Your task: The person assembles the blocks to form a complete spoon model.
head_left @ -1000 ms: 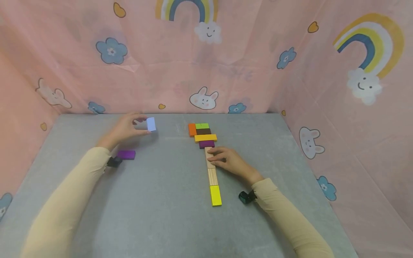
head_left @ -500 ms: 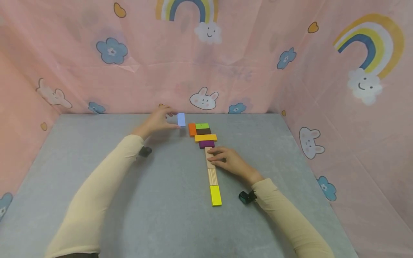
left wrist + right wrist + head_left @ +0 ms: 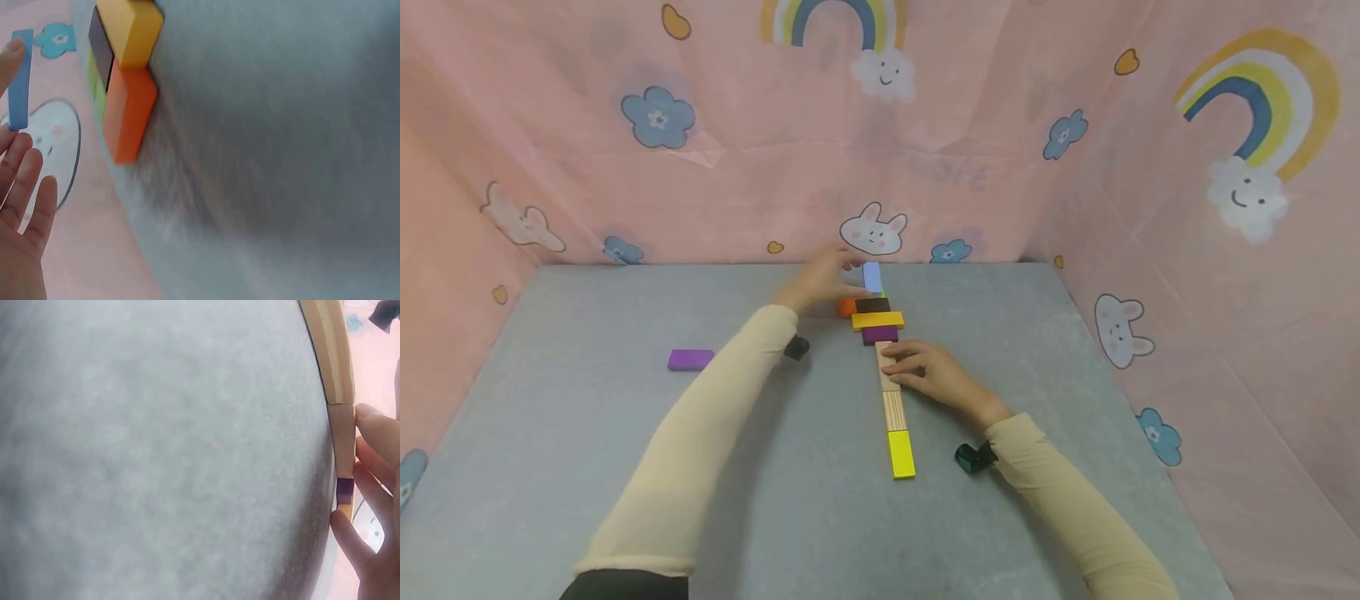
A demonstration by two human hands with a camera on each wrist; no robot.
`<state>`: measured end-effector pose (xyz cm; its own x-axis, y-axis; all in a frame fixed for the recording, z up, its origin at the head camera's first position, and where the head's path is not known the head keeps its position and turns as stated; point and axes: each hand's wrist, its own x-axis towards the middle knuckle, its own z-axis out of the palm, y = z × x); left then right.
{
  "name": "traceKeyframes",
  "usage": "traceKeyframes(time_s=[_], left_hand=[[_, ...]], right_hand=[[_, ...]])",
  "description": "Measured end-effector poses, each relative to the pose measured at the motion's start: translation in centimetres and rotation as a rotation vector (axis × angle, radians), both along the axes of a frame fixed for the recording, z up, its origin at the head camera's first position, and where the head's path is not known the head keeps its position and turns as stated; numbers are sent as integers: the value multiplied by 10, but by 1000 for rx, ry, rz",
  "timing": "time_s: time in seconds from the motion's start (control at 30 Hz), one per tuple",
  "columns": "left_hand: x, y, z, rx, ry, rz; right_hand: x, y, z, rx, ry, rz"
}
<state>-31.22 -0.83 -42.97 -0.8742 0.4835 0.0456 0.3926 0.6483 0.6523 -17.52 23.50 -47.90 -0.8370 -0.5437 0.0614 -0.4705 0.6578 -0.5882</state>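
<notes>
My left hand [image 3: 817, 279] pinches a light blue block [image 3: 872, 277] upright between thumb and fingers, above the far end of a line of blocks. The left wrist view shows the thumb on one end of that block and fingertips at the other. Beneath it, the green block [image 3: 883, 293] is mostly hidden; the orange block [image 3: 847, 308] and dark brown block [image 3: 872, 306] lie beside it. Nearer come an amber block [image 3: 877, 320] and a dark purple one [image 3: 880, 335]. With bent, relaxed fingers, my right hand [image 3: 942, 379] touches a plain wooden block [image 3: 889, 386].
Nearer me the line continues with a grooved wooden block [image 3: 895, 411] and a yellow block [image 3: 902, 454]. A purple block [image 3: 690, 360] lies alone on the left of the grey table [image 3: 805, 500]. Pink patterned cloth [image 3: 970, 183] borders the table's back and sides.
My left hand has carried the light blue block rightward from the table's left side to above the line's far end. The right hand has stayed on the wooden block.
</notes>
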Motion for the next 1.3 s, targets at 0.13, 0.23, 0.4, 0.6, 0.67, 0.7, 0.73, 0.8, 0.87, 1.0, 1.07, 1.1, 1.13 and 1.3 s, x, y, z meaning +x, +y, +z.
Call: traceKeyframes(time_s=[0.13, 0.23, 0.4, 0.6, 0.67, 0.7, 0.73, 0.8, 0.87, 1.0, 1.07, 1.1, 1.13, 1.3], left_hand=[[0, 16, -4, -5, -2, -8], [1, 27, -7, -11, 15, -4], [3, 40, -12, -39, 35, 13], [6, 51, -16, -94, 98, 5], [6, 53, -16, -115, 123, 8], [6, 55, -17, -125, 134, 9], [6, 55, -17, -133, 142, 11], [7, 56, -18, -147, 153, 18], [7, 57, -21, -161, 156, 23], [7, 57, -26, -179, 158, 27], [6, 57, -28, -184, 148, 28], [6, 57, -29, -186, 144, 29], [6, 57, -30, -190, 141, 29], [7, 59, -32, -191, 128, 30]], right_hand=[[0, -1, 1, -8, 20, 18], [-1, -1, 2, -14, 24, 23], [-1, -1, 2, -9, 23, 24], [-3, 0, 1, -22, 45, 45], [-3, 0, 0, -26, 53, 47], [-3, 0, 0, -28, 58, 50], [-3, 0, 0, -28, 62, 52], [-3, 1, 0, -25, 73, 55], [-3, 1, 0, -26, 76, 59], [-2, 1, 0, -23, 76, 58], [-2, 1, -1, -20, 65, 52], [-2, 1, 0, -18, 62, 50], [-2, 1, 0, -16, 57, 46], [-1, 2, -1, -18, 61, 46]])
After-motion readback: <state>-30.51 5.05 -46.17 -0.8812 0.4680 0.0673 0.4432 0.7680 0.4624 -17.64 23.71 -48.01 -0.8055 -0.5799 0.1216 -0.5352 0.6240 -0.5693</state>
